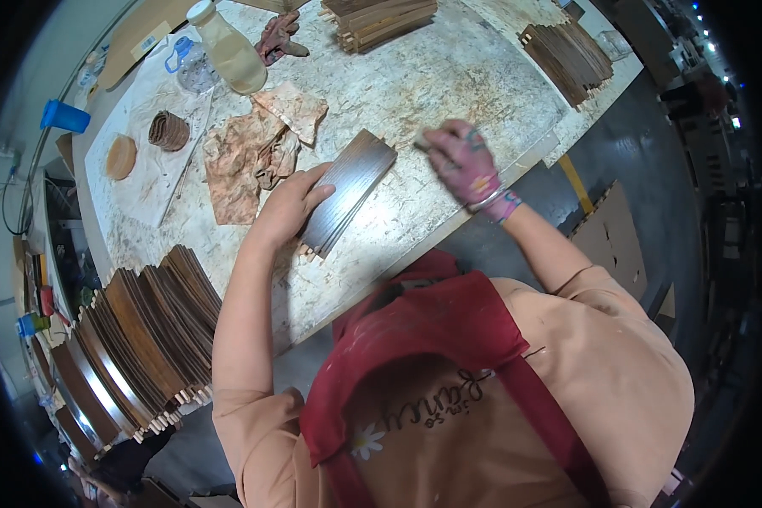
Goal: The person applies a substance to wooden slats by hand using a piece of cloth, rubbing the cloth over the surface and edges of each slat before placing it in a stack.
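Observation:
A small stack of dark brown wooden slats (351, 188) lies slantwise on the worktable, with light dowel pegs at its ends. My bare left hand (299, 203) grips its left edge, thumb over the glossy top slat. To the right, apart from the stack, my right hand (464, 161) wears a pink and purple flowered glove. Its fingers are curled around something small and dull at the fingertips, too blurred to name. Left of the slats is a crumpled, stained cloth (241, 161).
The stained white worktable (449, 85) carries a bottle of cloudy liquid (229, 52), a blue-capped jug (195, 72), a brown roll (169, 131), and a dark glove (279, 38). More slats are piled at the far edge (377, 21), far right (567, 59) and near left (135, 339).

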`<state>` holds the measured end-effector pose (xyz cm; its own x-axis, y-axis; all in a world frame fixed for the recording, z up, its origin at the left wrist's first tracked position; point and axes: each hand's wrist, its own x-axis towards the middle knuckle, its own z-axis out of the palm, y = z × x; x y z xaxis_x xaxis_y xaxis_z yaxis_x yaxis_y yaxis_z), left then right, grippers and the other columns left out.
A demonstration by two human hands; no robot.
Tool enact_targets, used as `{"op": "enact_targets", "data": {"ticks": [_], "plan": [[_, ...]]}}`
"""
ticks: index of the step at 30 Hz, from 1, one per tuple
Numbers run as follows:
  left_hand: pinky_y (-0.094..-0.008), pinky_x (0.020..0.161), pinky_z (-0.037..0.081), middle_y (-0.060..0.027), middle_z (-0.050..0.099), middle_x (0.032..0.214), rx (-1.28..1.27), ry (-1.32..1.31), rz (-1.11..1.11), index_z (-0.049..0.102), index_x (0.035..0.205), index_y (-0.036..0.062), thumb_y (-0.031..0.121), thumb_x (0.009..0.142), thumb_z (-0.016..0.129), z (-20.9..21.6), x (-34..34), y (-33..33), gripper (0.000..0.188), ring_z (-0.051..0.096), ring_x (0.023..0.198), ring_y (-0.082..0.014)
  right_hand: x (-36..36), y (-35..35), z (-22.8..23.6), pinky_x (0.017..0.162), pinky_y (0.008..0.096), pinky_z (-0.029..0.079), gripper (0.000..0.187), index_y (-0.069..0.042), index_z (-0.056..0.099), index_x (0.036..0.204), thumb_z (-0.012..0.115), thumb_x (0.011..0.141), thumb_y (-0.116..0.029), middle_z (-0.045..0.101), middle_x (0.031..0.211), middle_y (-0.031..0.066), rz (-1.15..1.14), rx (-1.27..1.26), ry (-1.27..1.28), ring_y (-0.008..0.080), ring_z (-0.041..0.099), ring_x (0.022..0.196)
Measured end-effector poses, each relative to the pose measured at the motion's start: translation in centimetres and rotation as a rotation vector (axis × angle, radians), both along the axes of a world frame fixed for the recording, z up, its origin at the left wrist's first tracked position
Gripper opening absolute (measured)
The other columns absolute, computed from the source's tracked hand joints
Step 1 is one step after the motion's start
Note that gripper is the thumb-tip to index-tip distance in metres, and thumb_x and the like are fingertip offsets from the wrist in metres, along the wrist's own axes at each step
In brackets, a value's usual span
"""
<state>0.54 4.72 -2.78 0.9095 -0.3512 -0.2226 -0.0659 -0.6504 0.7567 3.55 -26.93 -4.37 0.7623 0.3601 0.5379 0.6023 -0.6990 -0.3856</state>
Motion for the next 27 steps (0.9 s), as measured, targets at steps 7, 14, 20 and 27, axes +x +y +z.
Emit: {"op": "enact_targets", "data": {"ticks": [7, 14, 20, 27], "plan": [[-0.0416, 0.096, 0.045, -0.0252, 0.061, 0.122, -0.007, 0.069, -0.086, 0.053, 0.133, 0.0022, 0.034, 0.095, 0.058, 0.6, 1.0, 0.4, 0.05, 0.058, 0.114, -0.0392, -3.1, 3.7, 3.2, 0.062, 0.0404, 0.049, 0.032, -0.011, 0.064, 0.11, 0.074, 0.079, -0.017, 0.06, 0.092, 0.0108, 0.431, -0.009, 0.042, 0.0295, 0.06, 0.074], [-0.0428, 0.098, 0.045, -0.0237, 0.061, 0.124, 0.022, 0.054, -0.089, 0.052, 0.135, 0.0029, 0.039, 0.094, 0.057, -0.5, 1.1, 0.7, 0.054, 0.058, 0.115, -0.0395, -6.4, 9.2, 3.0, 0.053, 0.0383, 0.048, 0.033, -0.017, 0.062, 0.114, 0.072, 0.083, -0.02, 0.063, 0.089, 0.008, 0.653, -0.043, 0.075, 0.0268, 0.061, 0.066], [-0.0433, 0.097, 0.045, -0.0218, 0.062, 0.123, 0.051, 0.061, -0.099, 0.053, 0.134, 0.0056, 0.04, 0.094, 0.057, -0.4, 1.3, 0.6, 0.053, 0.058, 0.114, -0.0384, -7.8, 11.5, 3.6, 0.061, 0.041, 0.049, 0.034, -0.02, 0.059, 0.117, 0.068, 0.084, -0.022, 0.063, 0.092, 0.0077, 0.731, -0.158, 0.18, 0.0269, 0.063, 0.076], [-0.043, 0.099, 0.045, -0.0219, 0.061, 0.125, 0.065, 0.049, -0.128, 0.051, 0.136, 0.0058, 0.041, 0.095, 0.055, -1.1, 1.6, 0.8, 0.055, 0.058, 0.116, -0.0381, -8.0, 11.5, 2.6, 0.055, 0.0403, 0.048, 0.037, -0.018, 0.06, 0.116, 0.07, 0.081, -0.018, 0.062, 0.086, 0.0106, 0.716, -0.114, 0.123, 0.0287, 0.061, 0.067]]}}
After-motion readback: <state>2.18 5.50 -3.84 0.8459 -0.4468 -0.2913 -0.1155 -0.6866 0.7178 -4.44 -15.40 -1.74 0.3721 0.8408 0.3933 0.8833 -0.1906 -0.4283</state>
